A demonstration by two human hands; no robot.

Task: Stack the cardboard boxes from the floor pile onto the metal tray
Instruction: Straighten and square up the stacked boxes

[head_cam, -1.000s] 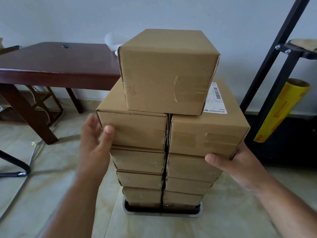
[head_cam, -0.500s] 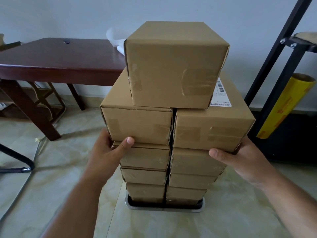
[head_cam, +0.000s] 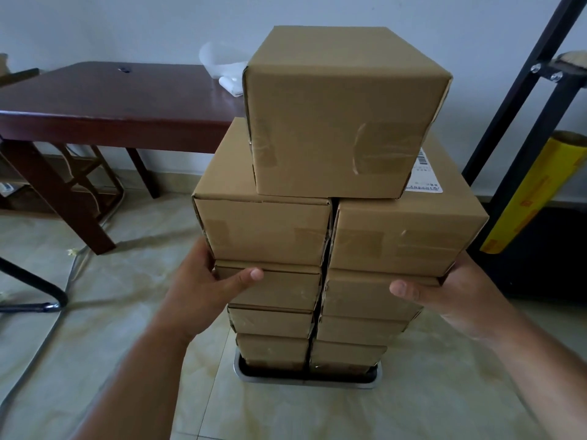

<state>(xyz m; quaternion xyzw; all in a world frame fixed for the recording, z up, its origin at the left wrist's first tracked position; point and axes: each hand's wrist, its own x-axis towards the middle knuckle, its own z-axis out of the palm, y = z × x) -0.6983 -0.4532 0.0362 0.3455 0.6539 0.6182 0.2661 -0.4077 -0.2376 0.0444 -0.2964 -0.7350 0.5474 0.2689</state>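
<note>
Brown cardboard boxes stand in two side-by-side columns on a metal tray [head_cam: 305, 383] on the floor. A single larger box [head_cam: 336, 128] sits on top, across both columns. My left hand [head_cam: 206, 290] presses the left side of the stack [head_cam: 270, 293], thumb on the front of the second box down. My right hand [head_cam: 451, 296] presses the right side, thumb on the front of the second box [head_cam: 365, 296] in the right column. The top right box carries a white label [head_cam: 424, 176]. No floor pile is in view.
A dark wooden table [head_cam: 111, 103] stands at the back left with a white object [head_cam: 222, 66] on it. A black metal rack [head_cam: 521, 100] and a yellow roll [head_cam: 536, 192] stand at the right. A black chair leg [head_cam: 35, 293] lies on the tiled floor at the left.
My left hand has slid down from the top left box to the box under it. The view has moved closer to the stack. The boxes stay in place.
</note>
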